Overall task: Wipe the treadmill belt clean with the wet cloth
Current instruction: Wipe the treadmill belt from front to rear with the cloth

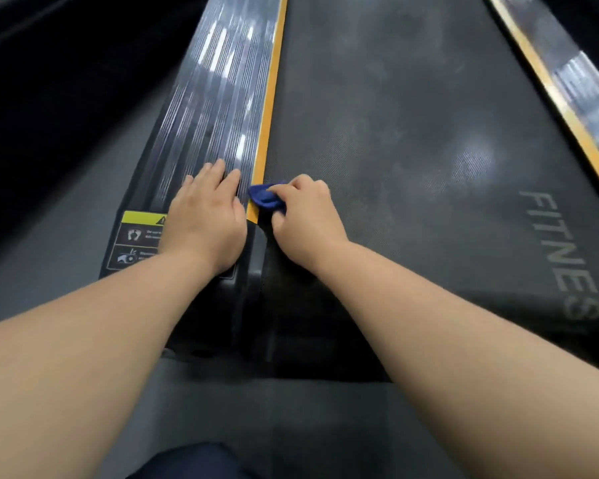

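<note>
While my left hand [206, 216] lies flat on the ribbed rail [218, 98], my right hand [305, 219] pinches crumpled blue cloth [261, 198] against the grainy belt [395, 133].

This looks like a gym or fitness room. A wide treadmill belt [412, 133] fills the view, printed with FITNESS lettering [564, 257] in pale grey. Ribbed foot rails [215, 108] edged with yellow strips [272, 98] flank it. A safety label [139, 236] with pictograms sits at the left rail's near end. Plain dark grey flooring [66, 243] surrounds the machine, and bright lights glint off the rails.
</note>
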